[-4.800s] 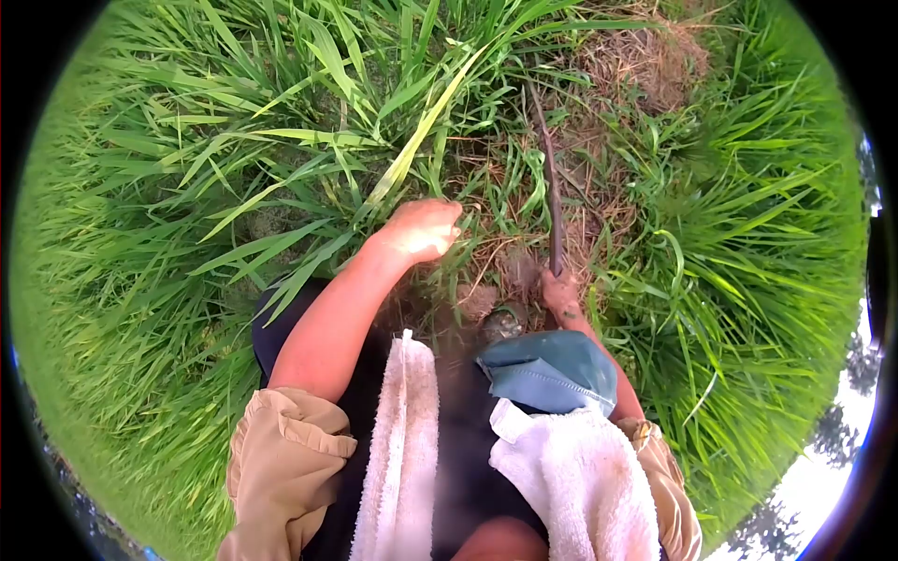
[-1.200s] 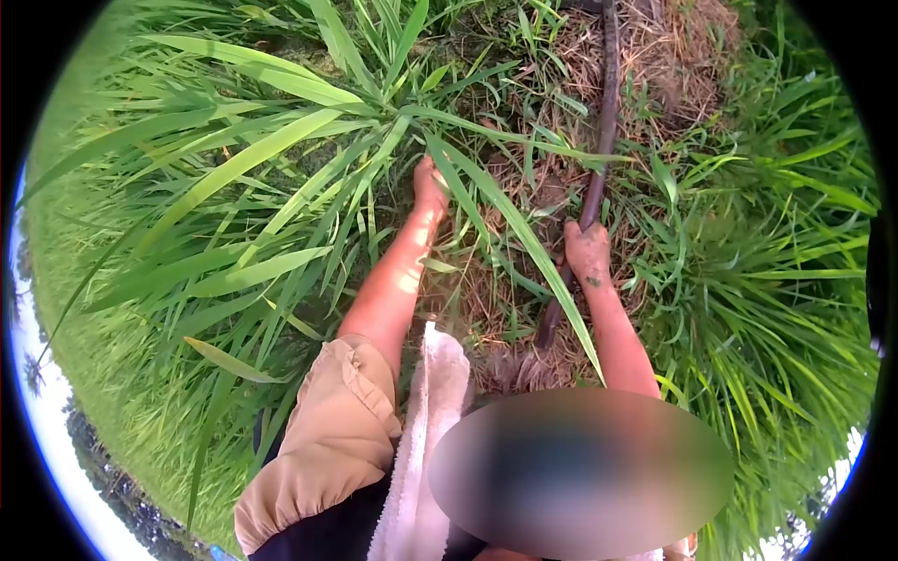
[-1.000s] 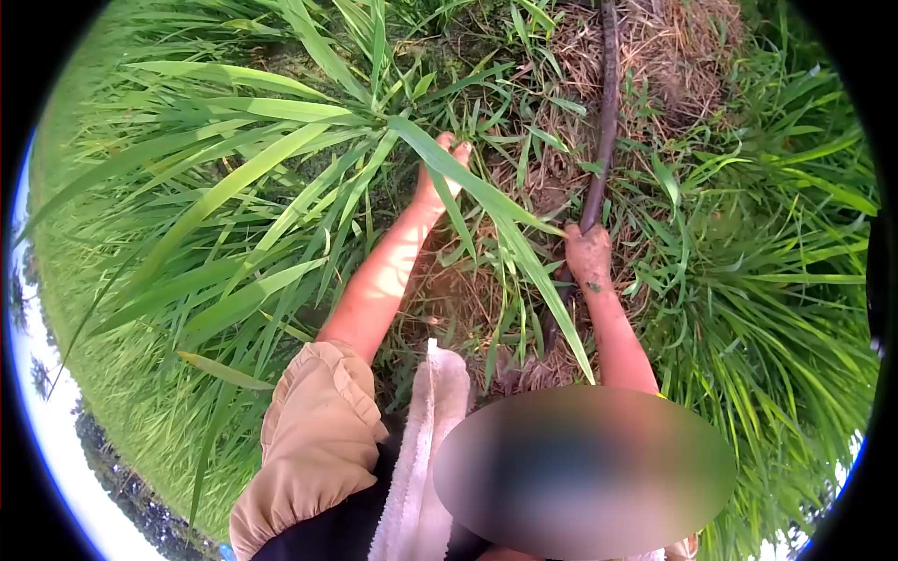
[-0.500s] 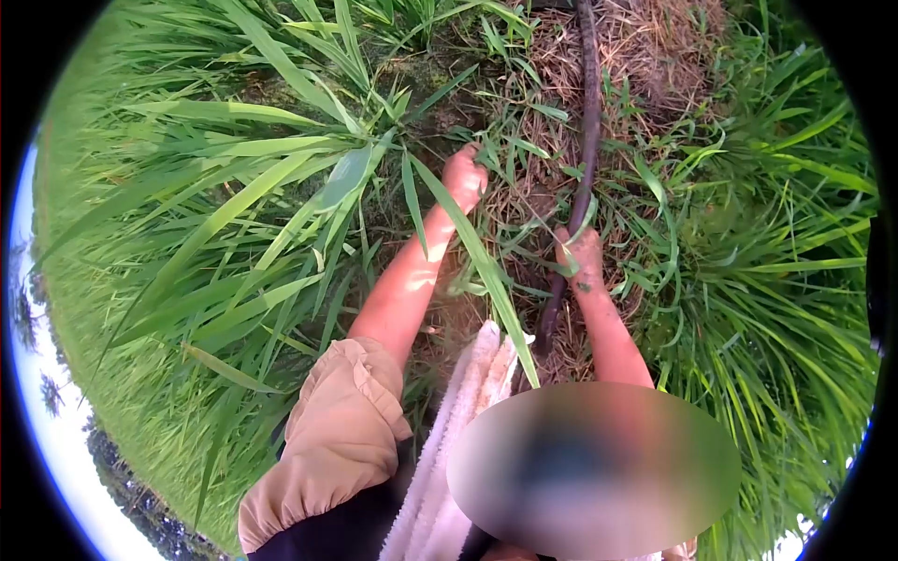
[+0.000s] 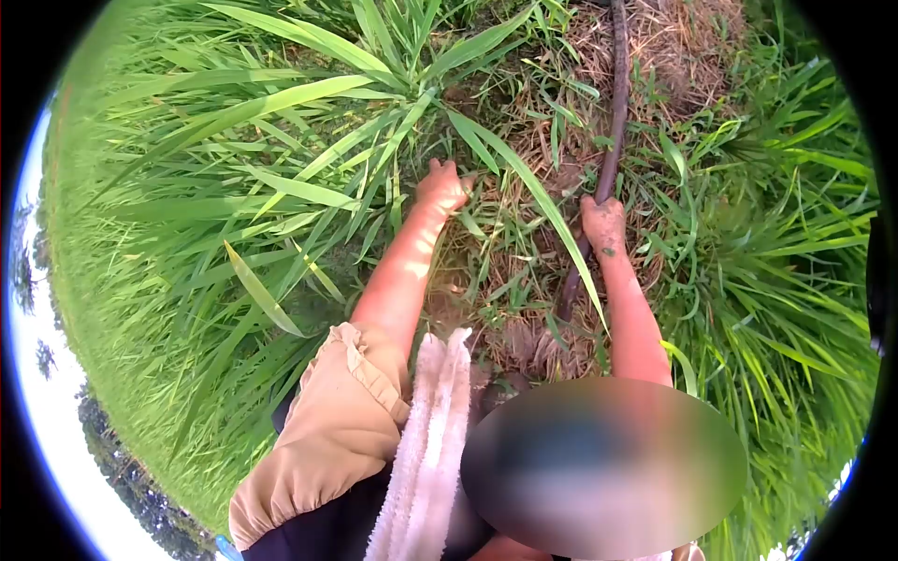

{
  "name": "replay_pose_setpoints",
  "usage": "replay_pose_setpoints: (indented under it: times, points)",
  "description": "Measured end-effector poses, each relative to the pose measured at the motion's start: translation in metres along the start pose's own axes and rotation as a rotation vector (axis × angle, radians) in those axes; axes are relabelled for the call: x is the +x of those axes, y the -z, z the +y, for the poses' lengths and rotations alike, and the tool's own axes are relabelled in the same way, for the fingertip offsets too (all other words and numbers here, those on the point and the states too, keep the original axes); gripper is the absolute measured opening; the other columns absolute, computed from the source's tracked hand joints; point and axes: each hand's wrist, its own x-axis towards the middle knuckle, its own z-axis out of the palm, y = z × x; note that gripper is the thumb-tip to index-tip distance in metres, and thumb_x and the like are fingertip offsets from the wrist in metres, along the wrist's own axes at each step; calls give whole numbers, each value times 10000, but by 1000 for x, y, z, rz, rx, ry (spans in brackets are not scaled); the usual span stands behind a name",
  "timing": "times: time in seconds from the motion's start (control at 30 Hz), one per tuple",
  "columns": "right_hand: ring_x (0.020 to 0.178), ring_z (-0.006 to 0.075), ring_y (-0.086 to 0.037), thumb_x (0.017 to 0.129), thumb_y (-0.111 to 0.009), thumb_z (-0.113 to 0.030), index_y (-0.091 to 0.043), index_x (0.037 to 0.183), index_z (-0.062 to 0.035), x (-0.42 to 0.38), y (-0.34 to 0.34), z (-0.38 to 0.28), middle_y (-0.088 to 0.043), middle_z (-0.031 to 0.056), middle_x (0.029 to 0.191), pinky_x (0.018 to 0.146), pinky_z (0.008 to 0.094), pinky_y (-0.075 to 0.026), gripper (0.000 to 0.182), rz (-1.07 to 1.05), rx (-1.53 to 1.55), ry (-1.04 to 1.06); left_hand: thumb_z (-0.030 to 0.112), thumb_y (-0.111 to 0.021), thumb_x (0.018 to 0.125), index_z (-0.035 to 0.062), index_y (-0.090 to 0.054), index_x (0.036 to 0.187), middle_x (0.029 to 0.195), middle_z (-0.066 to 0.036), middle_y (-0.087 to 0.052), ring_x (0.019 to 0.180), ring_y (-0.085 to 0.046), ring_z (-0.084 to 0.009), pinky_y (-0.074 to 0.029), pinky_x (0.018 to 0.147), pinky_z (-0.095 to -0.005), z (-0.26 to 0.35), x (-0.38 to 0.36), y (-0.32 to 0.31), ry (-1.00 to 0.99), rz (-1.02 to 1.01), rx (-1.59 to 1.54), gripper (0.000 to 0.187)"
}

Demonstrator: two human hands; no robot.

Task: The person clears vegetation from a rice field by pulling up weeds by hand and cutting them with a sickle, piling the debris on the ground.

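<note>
My left hand [image 5: 442, 189] is low over the ground, beside a leafy clump of long green blades [image 5: 412, 89]. Its fingers point down and look apart, with nothing visible in them; the fingertips are partly hidden. Across from it, my right hand [image 5: 603, 222] is closed around a long dark pole or hose [image 5: 617, 103], which runs from the top of the view down past the hand. Dark smudges mark the wrist. Between the hands lie short green weeds [image 5: 491, 215] and dry straw.
Tall grass [image 5: 234, 224] crowds the left side, and more grass [image 5: 795, 234] grows on the right. Dry straw [image 5: 678, 47] covers the ground at the top. A white fuzzy towel [image 5: 430, 439] hangs down in front of me, beside a blurred oval patch.
My left hand has moved back and left from the weeds, and its fingers look more spread. My right hand has shifted slightly right and up in the view, along with the dark pole or hose.
</note>
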Motion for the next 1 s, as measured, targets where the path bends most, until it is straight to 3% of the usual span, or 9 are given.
replay_pose_setpoints:
  times: [0.07, 0.1, 0.17, 0.33, 0.37, 0.47, 0.63, 0.8, 1.0]
  points:
    - [446, 244, -612, 830, -527, -173, -537, 789, 139, 2, -3, 2, -581, 144, 511, 461, 368, -519, 315, -9, 14, -7, 344, -501, 865, 20, -552, 1071, 899, -154, -658, 880, -635, -279, -477, 758, -386, 6, -11, 1, -59, 43, -131, 387]
    - [446, 242, -608, 823, -520, -179, -543, 756, 136, 8, -6, 13, -579, 142, 507, 478, 358, -517, 322, -100, 133, -52, 204, -498, 844, 15, -577, 1012, 752, -148, -630, 723, -634, -231, -474, 650, -366, -5, -2, -27, 80, -182, -673, 266]
    - [377, 226, -549, 846, -533, -204, -509, 701, 58, 22, -15, 30, -523, 117, 483, 356, 337, -468, 300, -72, 155, -48, 121, -508, 819, 18, -584, 939, 618, -125, -565, 616, -601, -194, -455, 585, -351, -2, -36, -42, -206, -45, -834, 176]
    - [614, 348, -636, 796, -555, -248, -588, 705, 112, 36, -20, 56, -597, 208, 607, 604, 414, -501, 373, 135, -321, 324, 128, -545, 805, 24, -524, 882, 749, -205, -596, 693, -605, -356, -478, 667, -443, 75, -216, -40, -518, -235, -466, 132]
    - [597, 337, -638, 808, -570, -273, -587, 725, 112, 30, -16, 44, -596, 198, 592, 595, 399, -506, 394, -89, 97, -6, 152, -549, 810, 24, -537, 891, 773, -223, -598, 743, -607, -397, -478, 707, -480, 77, -233, -46, -571, -273, -416, 152]
    - [505, 261, -622, 825, -560, -252, -563, 765, 114, 29, -18, 42, -599, 177, 572, 516, 355, -514, 371, 21, -45, 152, 75, -541, 787, 58, -581, 952, 1115, -139, -573, 866, -614, -325, -502, 742, -405, 42, -204, -45, -313, 226, -416, 171]
    - [437, 231, -568, 824, -543, -204, -511, 789, 77, -5, -17, 22, -556, 129, 539, 427, 356, -488, 285, -50, 213, -8, 176, -484, 843, 93, -173, 1426, 1473, -170, -211, 1065, -558, -369, -457, 898, -452, -45, -120, -41, 23, -21, 33, 665]
    - [410, 192, -512, 835, -556, -246, -466, 858, -6, -25, -19, 39, -511, 71, 539, 397, 314, -440, 257, -56, 227, -109, 147, -454, 839, 57, -446, 1256, 1166, -203, -565, 987, -587, -376, -457, 843, -471, -77, -102, -55, 76, -40, 25, 427]
    - [413, 160, -478, 847, -579, -231, -476, 865, -35, -56, -6, 58, -498, 44, 553, 406, 283, -430, 221, -114, 368, -115, 144, -489, 794, 30, -617, 910, 837, -217, -625, 800, -602, -400, -472, 732, -481, -62, -148, -72, -226, 4, -271, 206]
